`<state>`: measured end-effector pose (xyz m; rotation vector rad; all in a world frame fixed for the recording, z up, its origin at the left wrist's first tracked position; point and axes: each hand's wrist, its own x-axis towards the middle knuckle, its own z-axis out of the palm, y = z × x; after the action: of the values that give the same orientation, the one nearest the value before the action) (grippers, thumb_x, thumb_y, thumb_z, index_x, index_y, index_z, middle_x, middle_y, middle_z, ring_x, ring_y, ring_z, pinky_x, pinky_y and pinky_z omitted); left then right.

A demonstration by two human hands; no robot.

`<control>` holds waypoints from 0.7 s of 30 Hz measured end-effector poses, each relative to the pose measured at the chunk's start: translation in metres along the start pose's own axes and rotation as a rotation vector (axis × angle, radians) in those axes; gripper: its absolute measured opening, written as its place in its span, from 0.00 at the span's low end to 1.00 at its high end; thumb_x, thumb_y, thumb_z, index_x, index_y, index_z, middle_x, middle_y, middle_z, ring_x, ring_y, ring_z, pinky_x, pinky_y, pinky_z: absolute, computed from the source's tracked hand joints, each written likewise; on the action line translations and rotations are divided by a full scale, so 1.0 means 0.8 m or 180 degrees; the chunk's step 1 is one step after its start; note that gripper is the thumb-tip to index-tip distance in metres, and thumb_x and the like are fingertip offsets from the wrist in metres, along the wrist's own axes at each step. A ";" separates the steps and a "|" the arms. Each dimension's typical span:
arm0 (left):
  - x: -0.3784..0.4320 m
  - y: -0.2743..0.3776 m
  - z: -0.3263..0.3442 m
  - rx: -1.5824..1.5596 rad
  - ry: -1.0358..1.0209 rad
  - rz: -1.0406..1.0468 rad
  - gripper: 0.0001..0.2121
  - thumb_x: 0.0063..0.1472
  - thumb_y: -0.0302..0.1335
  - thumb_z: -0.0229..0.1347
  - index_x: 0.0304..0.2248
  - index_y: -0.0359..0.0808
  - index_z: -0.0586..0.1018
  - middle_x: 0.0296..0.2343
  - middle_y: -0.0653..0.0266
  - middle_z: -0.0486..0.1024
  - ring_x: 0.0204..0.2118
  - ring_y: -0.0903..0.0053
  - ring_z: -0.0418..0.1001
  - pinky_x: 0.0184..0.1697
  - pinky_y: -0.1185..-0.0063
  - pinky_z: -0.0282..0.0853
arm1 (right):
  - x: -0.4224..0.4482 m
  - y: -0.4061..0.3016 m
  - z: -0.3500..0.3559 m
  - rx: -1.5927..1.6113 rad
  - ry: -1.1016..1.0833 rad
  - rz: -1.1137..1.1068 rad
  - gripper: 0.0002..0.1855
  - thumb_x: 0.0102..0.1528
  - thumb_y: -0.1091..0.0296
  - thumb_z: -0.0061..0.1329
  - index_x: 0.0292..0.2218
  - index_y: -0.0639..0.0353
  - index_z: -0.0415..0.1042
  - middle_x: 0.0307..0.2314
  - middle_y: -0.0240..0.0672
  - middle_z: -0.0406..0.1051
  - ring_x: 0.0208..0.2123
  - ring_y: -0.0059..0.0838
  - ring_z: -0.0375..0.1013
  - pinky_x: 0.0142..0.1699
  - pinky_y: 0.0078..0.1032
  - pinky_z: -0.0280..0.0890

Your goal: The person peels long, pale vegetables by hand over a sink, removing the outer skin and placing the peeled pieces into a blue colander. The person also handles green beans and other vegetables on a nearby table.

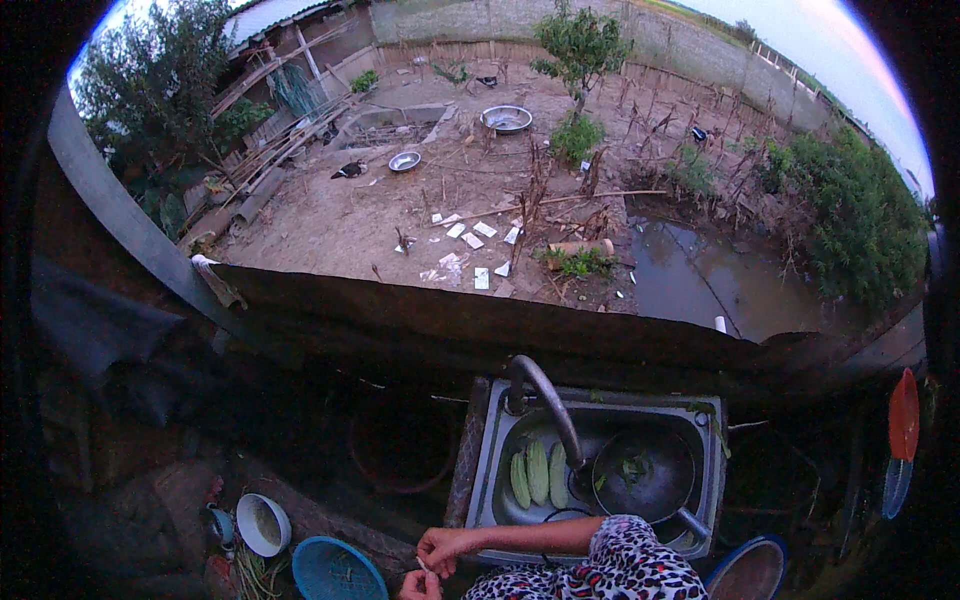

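My right hand (pixel 444 549) reaches across from the sink side, its fingertips pinched on a small pale piece (pixel 423 564), too small to identify. Just below, my left hand (pixel 420 586) has its fingertips on the same piece; the picture's lower edge cuts this hand off. Left of both hands stands a blue plastic basket (pixel 337 571). On their other side is a stainless steel sink (pixel 600 401). Several pale green ridged gourds (pixel 537 472) lie in its basin, beside a dark wok (pixel 660 457) with some green leaves (pixel 634 469) in it.
A curved faucet (pixel 551 401) arches over the basin. At left, a white bowl (pixel 262 523) stands near long green stalks (pixel 255 574). A blue-rimmed basin (pixel 750 574) is at lower right. Beyond a dark low wall (pixel 450 304) lies a dirt yard (pixel 315 217) with a murky pool (pixel 705 262).
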<state>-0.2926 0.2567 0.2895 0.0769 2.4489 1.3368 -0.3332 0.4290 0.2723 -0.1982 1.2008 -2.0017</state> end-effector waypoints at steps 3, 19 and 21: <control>0.001 0.000 0.001 -0.0022 0.0026 0.0185 0.09 0.52 0.30 0.47 0.23 0.31 0.69 0.16 0.71 0.64 0.18 0.87 0.59 0.20 0.88 0.56 | 0.001 0.004 0.000 0.0068 0.0014 -0.0003 0.10 0.40 0.63 0.42 0.21 0.62 0.62 0.14 0.32 0.65 0.15 0.21 0.67 0.18 0.13 0.61; 0.003 -0.005 -0.001 -0.0057 -0.0094 -0.0031 0.09 0.51 0.29 0.46 0.23 0.31 0.69 0.15 0.69 0.65 0.19 0.86 0.60 0.21 0.87 0.57 | -0.005 -0.001 0.000 0.0157 0.0014 -0.0059 0.11 0.40 0.62 0.43 0.20 0.61 0.63 0.12 0.31 0.64 0.15 0.20 0.67 0.17 0.12 0.61; 0.004 -0.005 0.000 -0.0066 -0.0098 -0.0012 0.08 0.51 0.29 0.46 0.23 0.31 0.69 0.16 0.69 0.65 0.19 0.86 0.61 0.21 0.87 0.57 | -0.004 0.001 -0.002 0.0081 -0.0009 0.0024 0.11 0.40 0.62 0.43 0.20 0.60 0.63 0.12 0.31 0.64 0.15 0.20 0.66 0.17 0.12 0.61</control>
<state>-0.2950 0.2551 0.2852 0.0870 2.4081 1.3490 -0.3313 0.4324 0.2713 -0.1834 1.1722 -2.0084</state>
